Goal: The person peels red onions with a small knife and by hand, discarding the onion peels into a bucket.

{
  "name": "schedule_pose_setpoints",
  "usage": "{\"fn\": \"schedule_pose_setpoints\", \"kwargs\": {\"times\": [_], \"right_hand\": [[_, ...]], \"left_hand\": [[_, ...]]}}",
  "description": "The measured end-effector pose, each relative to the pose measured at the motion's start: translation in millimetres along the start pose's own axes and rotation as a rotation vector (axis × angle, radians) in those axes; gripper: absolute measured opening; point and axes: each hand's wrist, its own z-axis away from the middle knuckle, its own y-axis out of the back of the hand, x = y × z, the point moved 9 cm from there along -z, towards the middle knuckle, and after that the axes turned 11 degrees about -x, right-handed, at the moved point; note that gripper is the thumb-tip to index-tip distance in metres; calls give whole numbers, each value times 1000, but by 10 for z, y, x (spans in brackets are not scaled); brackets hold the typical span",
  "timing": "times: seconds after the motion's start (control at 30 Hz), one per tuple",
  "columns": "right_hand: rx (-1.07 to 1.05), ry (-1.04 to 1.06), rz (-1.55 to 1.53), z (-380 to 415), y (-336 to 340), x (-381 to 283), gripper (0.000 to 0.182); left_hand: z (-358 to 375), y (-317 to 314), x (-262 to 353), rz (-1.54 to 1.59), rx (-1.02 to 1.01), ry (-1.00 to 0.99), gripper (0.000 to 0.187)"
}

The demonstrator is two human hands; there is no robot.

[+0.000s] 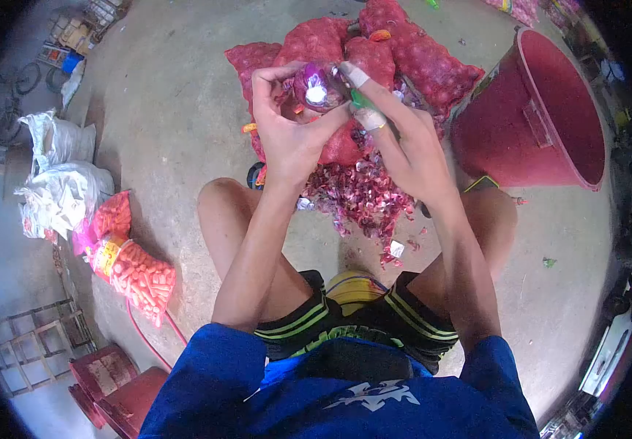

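Observation:
My left hand (283, 121) cups a small purple onion (316, 88), partly peeled and shiny, held up in front of me. My right hand (396, 135) meets it from the right, fingers closed on a small green-handled knife (360, 99) whose blade is hidden against the onion. Two fingers of that hand carry white tape. Under both hands lies a heap of red-purple onion skins (367, 194) on the concrete floor between my bare knees.
Red mesh sacks of onions (418, 55) lie piled just beyond the hands. A large red bucket (532, 110) lies tipped on its side at the right. At the left sit an orange mesh sack (136, 274) and white bags (60, 183). Red crates (114, 380) stand at lower left.

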Motion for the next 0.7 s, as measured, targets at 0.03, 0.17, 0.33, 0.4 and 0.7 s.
{"fn": "schedule_pose_setpoints", "kwargs": {"times": [0.03,0.17,0.33,0.4,0.7], "right_hand": [[18,38,45,-5,-6,-10,47],[41,-27,43,-24,-38,75,44],[98,-262,-514,18,-39,376,43],[119,-272,-559,25,10,369,44],[260,-406,-507,124,303,671,46]], "left_hand": [[3,-4,34,-2,0,-1,72],[-9,-50,-91,174,-5,94,68],[-7,-167,-194,536,-117,124,66],[16,-191,-195,634,-121,168,66],[-3,-198,-183,723,-118,198,75]]}}
